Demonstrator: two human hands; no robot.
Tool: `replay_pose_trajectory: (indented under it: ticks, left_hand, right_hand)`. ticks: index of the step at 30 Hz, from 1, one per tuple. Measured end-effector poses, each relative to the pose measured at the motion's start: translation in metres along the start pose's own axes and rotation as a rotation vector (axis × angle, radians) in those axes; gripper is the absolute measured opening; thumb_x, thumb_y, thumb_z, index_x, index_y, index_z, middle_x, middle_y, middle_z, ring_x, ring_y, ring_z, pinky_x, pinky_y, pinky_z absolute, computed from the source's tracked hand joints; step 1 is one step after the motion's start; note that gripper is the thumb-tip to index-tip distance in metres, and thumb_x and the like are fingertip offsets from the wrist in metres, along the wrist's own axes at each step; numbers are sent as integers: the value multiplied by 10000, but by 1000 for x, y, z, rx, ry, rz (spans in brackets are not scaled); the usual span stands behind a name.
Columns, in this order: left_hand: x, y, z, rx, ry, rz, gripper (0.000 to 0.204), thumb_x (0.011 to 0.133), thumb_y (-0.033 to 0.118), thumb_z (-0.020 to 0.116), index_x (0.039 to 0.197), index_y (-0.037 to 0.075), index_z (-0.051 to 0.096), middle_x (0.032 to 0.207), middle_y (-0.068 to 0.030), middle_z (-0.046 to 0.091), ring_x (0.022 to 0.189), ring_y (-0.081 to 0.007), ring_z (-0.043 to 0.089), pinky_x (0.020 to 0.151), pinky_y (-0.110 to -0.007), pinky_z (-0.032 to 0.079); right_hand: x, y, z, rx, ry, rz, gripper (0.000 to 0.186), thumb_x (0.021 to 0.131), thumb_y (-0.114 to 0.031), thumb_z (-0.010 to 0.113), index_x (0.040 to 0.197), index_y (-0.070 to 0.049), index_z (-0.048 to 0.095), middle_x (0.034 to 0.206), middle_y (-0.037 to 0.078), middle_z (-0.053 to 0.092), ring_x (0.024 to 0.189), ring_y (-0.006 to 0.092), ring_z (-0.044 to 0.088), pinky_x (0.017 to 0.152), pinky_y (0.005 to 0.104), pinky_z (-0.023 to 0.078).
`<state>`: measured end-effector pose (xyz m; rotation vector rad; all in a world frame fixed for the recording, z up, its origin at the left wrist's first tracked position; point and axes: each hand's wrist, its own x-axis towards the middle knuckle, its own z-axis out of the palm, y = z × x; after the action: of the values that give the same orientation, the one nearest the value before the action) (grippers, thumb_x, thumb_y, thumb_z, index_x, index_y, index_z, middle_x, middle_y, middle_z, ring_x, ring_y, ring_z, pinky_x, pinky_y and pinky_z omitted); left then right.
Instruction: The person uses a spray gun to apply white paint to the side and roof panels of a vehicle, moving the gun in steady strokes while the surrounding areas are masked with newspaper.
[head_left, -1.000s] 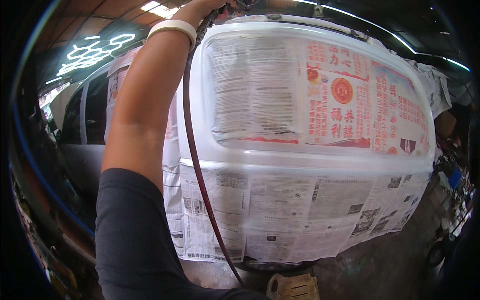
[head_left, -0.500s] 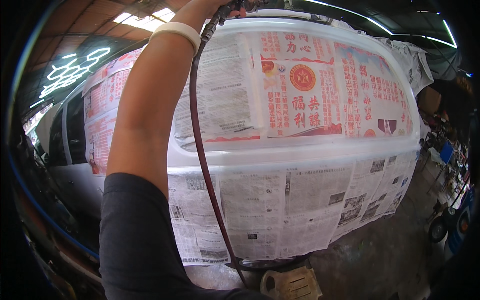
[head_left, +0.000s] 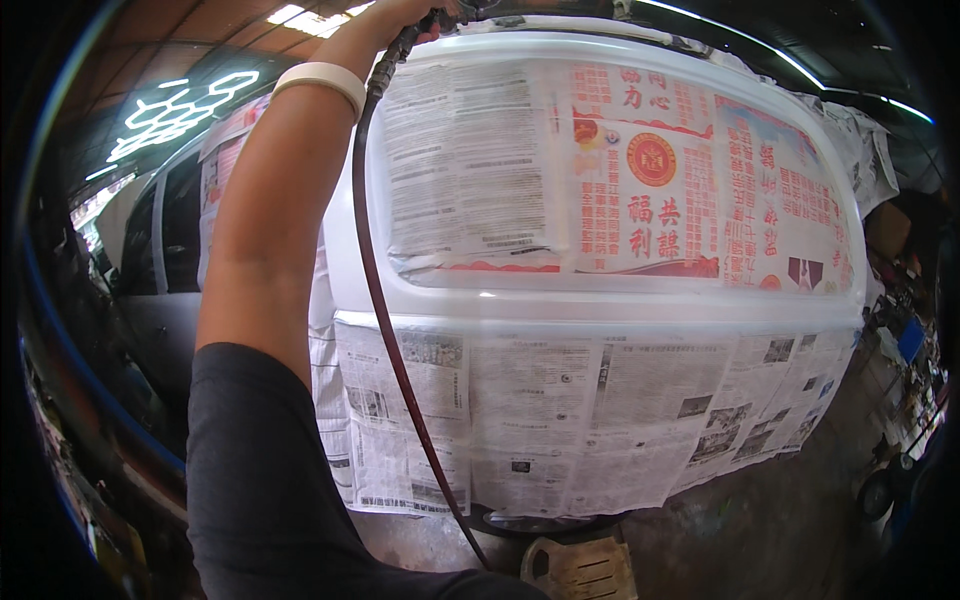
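Gripping a hose-fed tool [head_left: 403, 42], hand [head_left: 412, 12] raised, white van panel [head_left: 620, 310] masked in newspaper [head_left: 540, 400], grey floor [head_left: 760, 520], hexagonal lights [head_left: 170, 125] overhead

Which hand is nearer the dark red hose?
Left, as far as this view shows. The left hand, partly cut off by the top edge, grips the dark tool at the upper end of the hose. The right hand is out of view.

A short charcoal sleeve [head_left: 255, 460]; a smooth, off-white, rounded band [head_left: 318, 80] near the wrist [head_left: 362, 38].
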<state>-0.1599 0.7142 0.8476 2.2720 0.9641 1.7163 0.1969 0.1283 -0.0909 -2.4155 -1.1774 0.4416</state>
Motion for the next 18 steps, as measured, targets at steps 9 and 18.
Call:
replay_pose_trajectory:
  ticks: [9,18]
  left_hand:
    - [-14,-48,-73,47,-13,-258,297,964,307,588,986,13,627,748,-56,639,599,-101,604,503,-221,527]
    - [-40,-60,-117,200,98,-239,392,958,325,571,1097,-30,662,806,-140,705,641,-151,662,511,-240,547]
  right_hand:
    - [7,7,9,118,-19,-107,304,959,-290,565,1046,-18,669,1046,235,685,956,450,634,792,518,502]
    - [4,27,35,-318,6,-315,93,892,-79,542,893,-66,634,960,171,619,807,343,646,670,445,537]
